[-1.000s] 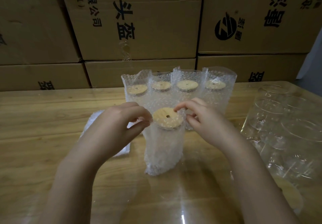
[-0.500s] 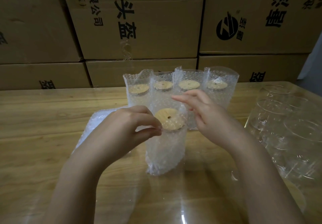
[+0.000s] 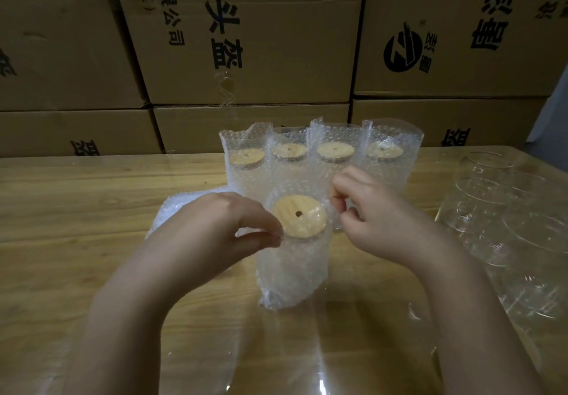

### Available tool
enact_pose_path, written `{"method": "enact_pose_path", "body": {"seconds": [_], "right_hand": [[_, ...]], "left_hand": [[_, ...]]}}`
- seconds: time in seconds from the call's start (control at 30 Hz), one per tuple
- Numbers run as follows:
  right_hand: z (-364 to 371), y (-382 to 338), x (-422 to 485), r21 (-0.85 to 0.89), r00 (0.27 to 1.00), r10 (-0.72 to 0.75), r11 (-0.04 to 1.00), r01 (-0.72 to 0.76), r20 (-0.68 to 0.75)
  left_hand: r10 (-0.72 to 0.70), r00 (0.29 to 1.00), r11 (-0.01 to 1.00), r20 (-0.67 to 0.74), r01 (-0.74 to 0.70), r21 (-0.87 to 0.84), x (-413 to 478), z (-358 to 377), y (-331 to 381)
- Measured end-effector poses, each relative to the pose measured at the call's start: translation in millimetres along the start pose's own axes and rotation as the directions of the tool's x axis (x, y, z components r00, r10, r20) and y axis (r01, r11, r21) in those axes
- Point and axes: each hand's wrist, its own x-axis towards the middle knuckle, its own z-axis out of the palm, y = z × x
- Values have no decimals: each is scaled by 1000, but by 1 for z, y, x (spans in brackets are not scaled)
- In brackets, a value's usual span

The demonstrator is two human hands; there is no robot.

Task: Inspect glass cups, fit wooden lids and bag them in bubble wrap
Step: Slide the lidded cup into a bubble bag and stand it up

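From where I sit, stacked cardboard boxes [image 3: 252, 35] printed with black characters fill the whole upper half of the frame, right behind the wooden worktop [image 3: 76, 204]. A clear film covers the worktop and throws glare along the bottom edge. At the right edge stand bare glass cups [image 3: 504, 210], crowded together and see-through enough that I cannot count them. A flat pile of bubble wrap bags [image 3: 172, 213] lies at centre left, partly hidden behind my left hand [image 3: 215, 235].

The cup I am working on stands upright at the centre of the frame, inside a bubble wrap bag [image 3: 292, 271] whose bottom corner crumples against the worktop. Its round wooden lid [image 3: 299, 216] sits flat on top, pale, with one small hole in the middle. The bag's open mouth rises just around the lid.

My left hand has thumb and forefinger pinched together on the bag's edge at the lid's left side. My right hand [image 3: 384, 219] pinches the bag's edge at the lid's right, fingers curled closed on the wrap. My forearms cross the lower frame and cover much of the near worktop.

Behind, in a row across the middle, I count four bagged cups [image 3: 319, 155], each showing one wooden lid through the open top. That makes five lidded, bagged cups in all.
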Motion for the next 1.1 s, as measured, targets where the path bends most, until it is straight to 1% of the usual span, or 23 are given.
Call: {"method": "enact_pose_path", "body": {"seconds": [0.13, 0.3, 0.43, 0.53, 0.6, 0.67, 0.73, 0.97, 1.03, 1.1], "right_hand": [[6, -3, 1, 2, 999, 13, 1000, -13, 37], [8, -1, 4, -84, 998, 8, 996, -2, 67], [3, 4, 3, -147, 999, 35, 989, -34, -1], [-2, 5, 3, -162, 997, 31, 986, -41, -68], [-3, 3, 3, -192, 983, -23, 981, -12, -180], [-3, 0, 3, -212, 958, -69, 977, 9, -278], [-3, -1, 2, -225, 950, -81, 974, 12, -302], [-5, -6, 2, -256, 939, -81, 967, -8, -335], [-7, -7, 2, -252, 953, -56, 967, -21, -297], [-12, -8, 0, -212, 971, -49, 977, -1, -234]], "left_hand": [[-20, 999, 999, -28, 21, 48, -1, 0, -1], [29, 1000, 999, -9, -29, 31, -1, 1, 3], [-8, 997, 996, -80, 14, 86, -1, 2, 0], [-15, 986, 989, -168, 40, 142, -1, 2, -4], [33, 965, 977, -260, 24, 213, 0, 2, -5], [53, 927, 965, -370, 47, 256, 1, 3, -6], [42, 901, 960, -431, 84, 268, 3, 5, -8], [63, 864, 959, -500, 87, 270, 7, 10, -12], [81, 878, 957, -471, 64, 283, 7, 10, -14], [80, 903, 960, -423, 45, 278, 5, 9, -17]]}}
